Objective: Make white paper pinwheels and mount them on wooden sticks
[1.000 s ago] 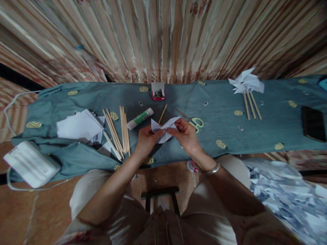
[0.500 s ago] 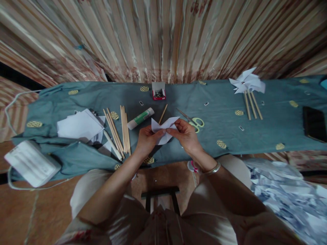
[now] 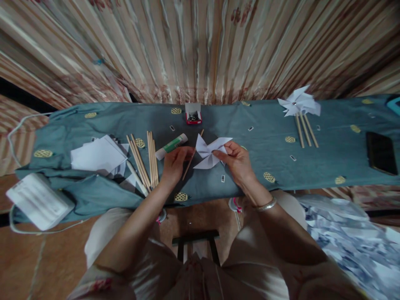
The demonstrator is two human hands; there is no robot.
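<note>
A white paper pinwheel (image 3: 210, 153) with folded blades is held up over the table. My right hand (image 3: 239, 162) pinches it, thumb near its centre and fingers behind its right side. Just left of the pinwheel is my left hand (image 3: 176, 164), off the paper, fingers loosely extended with nothing visible in them. Its fingertips are close to a single wooden stick (image 3: 188, 167) that slants across the cloth, partly behind the paper; whether they touch it I cannot tell. Behind my left hand lies a white and green glue stick (image 3: 171, 146). My right hand mostly hides the scissors.
Several wooden sticks (image 3: 152, 160) and a stack of white paper (image 3: 96, 156) lie left. A small red box of metal pieces (image 3: 193, 116) stands open at the back. Finished pinwheels (image 3: 300, 102) and a phone (image 3: 381, 152) are right. A white box (image 3: 40, 200) sits at the left edge.
My left hand has let go of the paper and moved slightly left. The pinwheel, now in my right hand alone, has shifted right and shows its spread blades.
</note>
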